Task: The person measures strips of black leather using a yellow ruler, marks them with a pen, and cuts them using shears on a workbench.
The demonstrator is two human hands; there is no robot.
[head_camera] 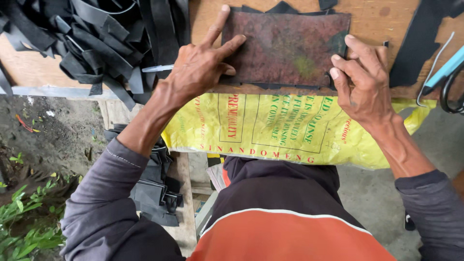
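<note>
A reddish-brown rectangular plate (286,47), mottled with a greenish patch, lies flat on the wooden table (377,19) close to its near edge, with thin black sheet material (282,7) showing from under its far edge and along its near edge. The left hand (200,65) presses on the plate's left end: index and middle fingers are stretched out flat across its near-left corner, the other fingers curled, so the hand is bearing down on it rather than grasping it. A pale slim pen-like tool (157,68) pokes out from under this hand toward the left (whether the hand pinches it or merely covers it cannot be told). The right hand (360,79) is at the plate's right end, fingers bent with the tips resting against the right edge near the near-right corner; it steadies the edge, not closed around anything.

Just below the plate, a yellow printed sack (290,128) hangs over the table's near edge, down toward the person's lap. At the far-left corner of the table sits a heap of black rubber strips (92,38). A large black sheet scrap (418,41) lies near the right edge, with a light blue tool handle (444,70) and a dark loop beside it. More cut black pieces (157,193) are stacked below the table, on the left.
</note>
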